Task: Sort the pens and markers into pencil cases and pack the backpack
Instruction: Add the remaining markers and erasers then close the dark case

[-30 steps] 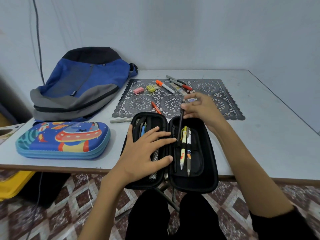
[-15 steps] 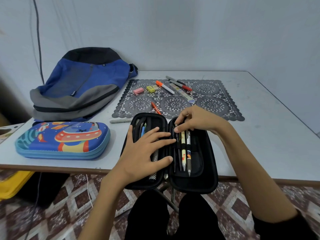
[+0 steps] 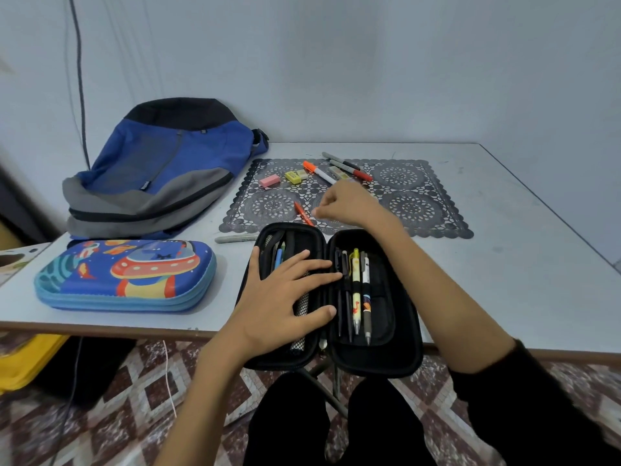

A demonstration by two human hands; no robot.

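An open black pencil case [image 3: 396,358] lies at the table's front edge. Several pens [image 3: 356,290] sit under the elastic of its right half. My left hand [image 3: 285,297] presses flat on the left half, fingers spread. My right hand [image 3: 346,205] hovers over the lace mat [image 3: 420,196] with fingers loosely curled and empty, just right of an orange pen [image 3: 301,212]. Further back on the mat lie an orange-capped marker [image 3: 319,172], two dark markers [image 3: 349,168], a pink eraser [image 3: 269,180] and a yellow eraser [image 3: 293,176]. A blue and grey backpack [image 3: 161,169] lies at the back left.
A closed blue pencil case [image 3: 124,274] with a cartoon print sits left of the black one. A grey marker [image 3: 235,238] lies on the table between the mat and the cases. The wall stands behind the table; a yellow bin [image 3: 27,361] is on the floor at left.
My right hand slid a dark pen into the case's right half, let it go, then moved up to the mat beside the orange pen. My left hand stayed on the case.
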